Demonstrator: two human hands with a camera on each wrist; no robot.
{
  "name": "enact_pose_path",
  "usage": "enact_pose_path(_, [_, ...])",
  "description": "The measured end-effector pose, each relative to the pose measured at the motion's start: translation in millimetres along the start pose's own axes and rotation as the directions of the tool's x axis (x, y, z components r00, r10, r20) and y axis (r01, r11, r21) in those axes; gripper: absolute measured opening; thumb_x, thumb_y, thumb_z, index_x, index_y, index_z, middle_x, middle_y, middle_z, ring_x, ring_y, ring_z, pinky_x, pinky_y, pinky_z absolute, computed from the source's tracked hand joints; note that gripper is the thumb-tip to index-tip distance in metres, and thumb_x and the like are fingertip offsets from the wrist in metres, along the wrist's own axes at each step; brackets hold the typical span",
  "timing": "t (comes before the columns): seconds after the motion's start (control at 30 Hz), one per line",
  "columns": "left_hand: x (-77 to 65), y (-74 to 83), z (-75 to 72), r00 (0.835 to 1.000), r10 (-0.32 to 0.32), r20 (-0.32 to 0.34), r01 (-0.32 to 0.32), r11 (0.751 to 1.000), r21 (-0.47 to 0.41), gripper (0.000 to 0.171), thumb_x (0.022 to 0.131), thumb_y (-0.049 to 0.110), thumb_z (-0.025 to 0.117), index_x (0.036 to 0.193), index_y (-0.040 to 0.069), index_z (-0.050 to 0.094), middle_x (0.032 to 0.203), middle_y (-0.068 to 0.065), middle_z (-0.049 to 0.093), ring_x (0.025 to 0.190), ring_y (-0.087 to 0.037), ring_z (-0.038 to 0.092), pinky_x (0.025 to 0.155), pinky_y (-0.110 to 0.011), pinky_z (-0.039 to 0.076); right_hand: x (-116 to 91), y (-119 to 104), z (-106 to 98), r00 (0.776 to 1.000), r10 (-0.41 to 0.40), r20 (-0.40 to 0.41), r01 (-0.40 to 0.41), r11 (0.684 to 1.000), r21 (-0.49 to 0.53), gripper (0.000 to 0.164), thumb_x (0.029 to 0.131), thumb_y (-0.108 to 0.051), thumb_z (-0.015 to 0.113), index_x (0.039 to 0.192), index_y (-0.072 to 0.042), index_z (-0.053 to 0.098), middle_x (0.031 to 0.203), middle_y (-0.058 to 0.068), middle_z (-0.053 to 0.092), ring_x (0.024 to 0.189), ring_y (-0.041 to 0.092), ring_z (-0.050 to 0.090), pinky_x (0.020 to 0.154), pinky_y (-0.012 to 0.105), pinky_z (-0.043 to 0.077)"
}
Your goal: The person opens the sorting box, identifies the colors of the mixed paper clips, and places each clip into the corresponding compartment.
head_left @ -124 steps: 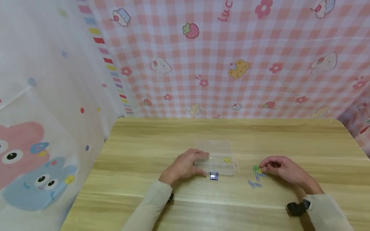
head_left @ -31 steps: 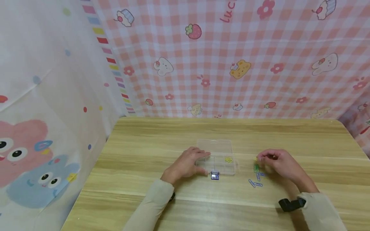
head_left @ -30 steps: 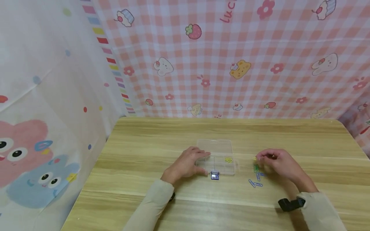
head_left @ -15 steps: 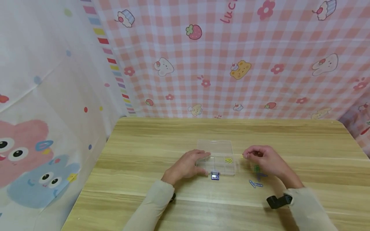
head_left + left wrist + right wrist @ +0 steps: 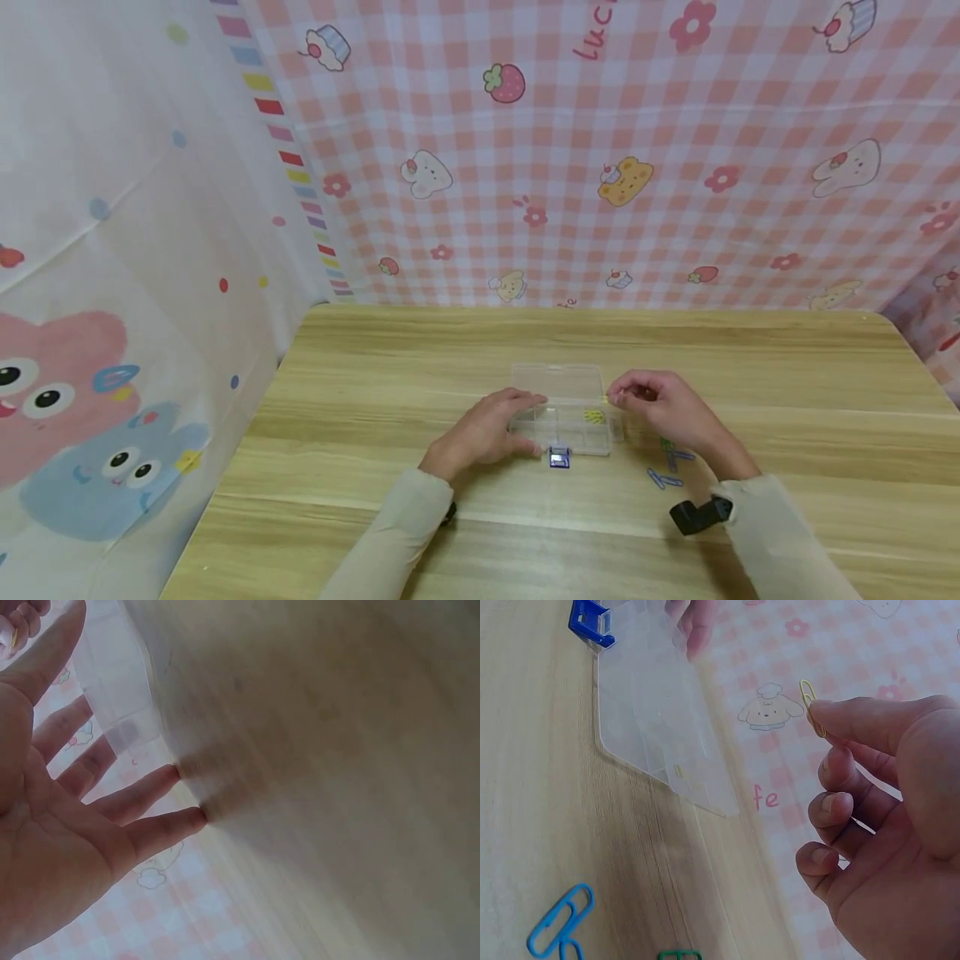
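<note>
A clear plastic compartment box [image 5: 573,437] lies with its lid [image 5: 558,381] swung back. My left hand [image 5: 483,429] rests at its left side, thumb by the front edge and forefinger by the hinge side; the left wrist view shows these fingers spread and fairly straight. Thumb and forefinger of my right hand [image 5: 663,408] pinch a yellow paper clip [image 5: 806,691] beside the box's back right corner. Several yellow paper clips [image 5: 594,416] lie in the back right compartment. On the table, blue paper clips [image 5: 663,478] and green paper clips [image 5: 679,954] lie near my right forearm, the green ones partly hidden.
A blue latch [image 5: 559,457] hangs off the box's front edge, and a clear one [image 5: 617,429] sticks out at its right. The wooden table [image 5: 375,367] ends at a pink checked cloth [image 5: 465,200] behind. A white patterned cloth [image 5: 150,275] hangs at the left.
My right hand has picked a yellow paper clip from beside the green ones and carried it left to the box's right side. The left hand has stayed at the box.
</note>
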State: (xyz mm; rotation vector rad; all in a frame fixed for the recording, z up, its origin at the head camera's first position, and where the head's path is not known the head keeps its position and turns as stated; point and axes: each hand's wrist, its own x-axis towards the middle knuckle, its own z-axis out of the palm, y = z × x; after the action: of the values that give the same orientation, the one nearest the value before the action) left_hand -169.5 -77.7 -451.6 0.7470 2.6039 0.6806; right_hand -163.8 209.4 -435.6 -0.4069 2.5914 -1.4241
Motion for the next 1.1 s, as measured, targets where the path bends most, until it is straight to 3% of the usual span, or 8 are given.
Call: enact_pose_path(1.1, [1.8, -1.4, -0.3, 1.000, 0.009, 0.000, -0.009, 1.000, -0.022, 0.070, 0.085, 0.035, 0.077, 0.148, 0.025, 0.048, 0.150, -0.004, 0.046, 0.135, -0.023, 0.047, 0.111, -0.039, 0.040, 9.5, 3.0, 8.7, 0.999, 0.039, 0.018, -0.039, 0.999, -0.005, 0.014, 0.097, -0.005, 0.059, 0.099, -0.008, 0.072, 0.095, 0.007, 0.067, 0.078, 0.019, 0.051, 0.065, 0.023, 0.045])
